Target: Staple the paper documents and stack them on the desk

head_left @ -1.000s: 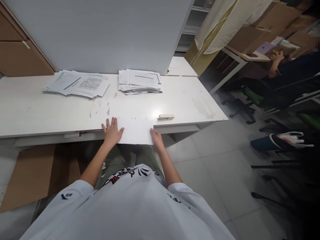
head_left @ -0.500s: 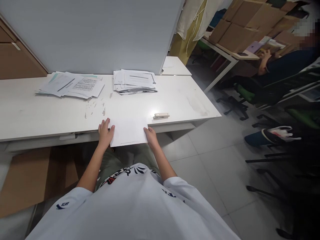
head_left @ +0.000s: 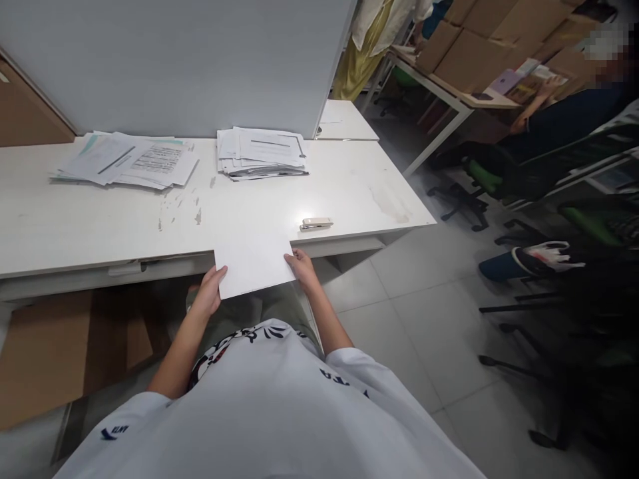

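Held item: plain white rectangular paper (head_left: 253,274), between the two hands and jutting past the front edge of the white counter (head_left: 349,193); its far edge blends into the white surface, and whether it is one sheet or several cannot be told.
Left side: bare left hand (head_left: 208,291), grip closed on the paper's left edge near the near corner, thumb on the upper face.
Right side: bare right hand (head_left: 301,267), grip closed on the right edge, thumb on the upper face.
Stapler: cream-coloured, slim stapler (head_left: 316,223), lying on the counter near the front edge, just beyond the right hand, apart from it.
Rear left: loose, fanned pile of printed white papers (head_left: 127,161), a pale green edge showing.
Rear centre: thicker stack of printed white papers (head_left: 263,154), apart from the fanned pile, near the flat grey partition panel (head_left: 194,60).
Counter surface: greyish marks left of centre, a stain toward the right end.
Below left: brown cardboard box (head_left: 44,352).
Far right: seated co-worker in a dark top (head_left: 574,126), at another table.
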Demonstrator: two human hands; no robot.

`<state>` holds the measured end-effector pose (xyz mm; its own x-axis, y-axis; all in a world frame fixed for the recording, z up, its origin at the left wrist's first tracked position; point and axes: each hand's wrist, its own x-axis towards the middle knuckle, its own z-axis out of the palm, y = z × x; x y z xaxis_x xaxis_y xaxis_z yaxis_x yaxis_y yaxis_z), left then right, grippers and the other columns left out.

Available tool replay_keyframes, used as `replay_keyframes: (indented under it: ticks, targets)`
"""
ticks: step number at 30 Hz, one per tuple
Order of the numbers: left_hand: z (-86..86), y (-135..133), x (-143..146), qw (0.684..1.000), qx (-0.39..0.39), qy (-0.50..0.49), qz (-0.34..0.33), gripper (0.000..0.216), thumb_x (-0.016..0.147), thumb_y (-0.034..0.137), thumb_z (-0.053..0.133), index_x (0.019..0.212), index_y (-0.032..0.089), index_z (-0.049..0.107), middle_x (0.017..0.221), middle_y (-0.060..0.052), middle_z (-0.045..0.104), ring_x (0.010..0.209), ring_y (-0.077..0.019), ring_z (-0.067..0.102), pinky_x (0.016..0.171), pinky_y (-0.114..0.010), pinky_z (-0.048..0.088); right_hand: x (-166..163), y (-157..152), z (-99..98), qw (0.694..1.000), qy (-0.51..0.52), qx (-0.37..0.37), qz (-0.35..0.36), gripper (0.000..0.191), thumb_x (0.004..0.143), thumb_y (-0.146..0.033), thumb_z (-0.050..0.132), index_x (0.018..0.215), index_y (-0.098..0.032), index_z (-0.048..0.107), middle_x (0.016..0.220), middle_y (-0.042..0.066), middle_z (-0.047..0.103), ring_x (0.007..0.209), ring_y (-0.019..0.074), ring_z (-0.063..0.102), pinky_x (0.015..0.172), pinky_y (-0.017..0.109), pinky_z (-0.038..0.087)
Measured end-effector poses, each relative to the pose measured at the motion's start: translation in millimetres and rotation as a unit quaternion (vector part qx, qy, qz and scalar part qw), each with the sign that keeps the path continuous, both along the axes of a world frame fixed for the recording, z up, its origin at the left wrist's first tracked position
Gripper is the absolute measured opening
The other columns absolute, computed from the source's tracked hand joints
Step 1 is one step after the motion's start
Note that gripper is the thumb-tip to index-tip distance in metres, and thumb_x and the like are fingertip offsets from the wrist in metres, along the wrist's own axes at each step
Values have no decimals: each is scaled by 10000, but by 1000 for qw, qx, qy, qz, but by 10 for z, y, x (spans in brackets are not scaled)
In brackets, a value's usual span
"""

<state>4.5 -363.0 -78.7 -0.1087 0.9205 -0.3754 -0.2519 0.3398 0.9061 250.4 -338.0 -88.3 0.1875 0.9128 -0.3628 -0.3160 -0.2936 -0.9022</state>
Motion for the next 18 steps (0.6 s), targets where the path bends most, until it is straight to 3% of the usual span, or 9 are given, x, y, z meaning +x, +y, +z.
replay_keyframes:
  ticks: [7,10,15,18]
  targets:
    - [225,223,160,995,75,57,-17,518,586,468,801,957,120,701,829,-81,737,800,-251,694,615,-290,552,149,146,150,999,6,22,-26,300,561,-351,770,765,-192,618,648,-36,668,624,131,578,619,238,454]
    - [302,308,246,991,92,95,-22,474,612,484,769,908,122,693,725,-44,695,677,-196,649,551,-249,486,255,225,187,999,0,22,-44,292,558,-351,771,748,-186,623,655,-31,672,636,129,579,622,234,451]
    - [295,291,369,988,48,134,-53,350,704,471,639,848,152,630,566,31,534,441,-111,485,428,-222,342,460,278,197,998,3,1,-69,277,557,-343,781,712,-182,617,631,-20,661,622,145,578,598,253,456]
    - [396,197,426,976,87,200,-12,260,756,423,596,827,173,599,534,57,450,426,-92,407,429,-221,301,578,266,218,997,8,-13,-76,253,580,-333,776,706,-185,614,660,0,665,651,163,597,599,267,476]
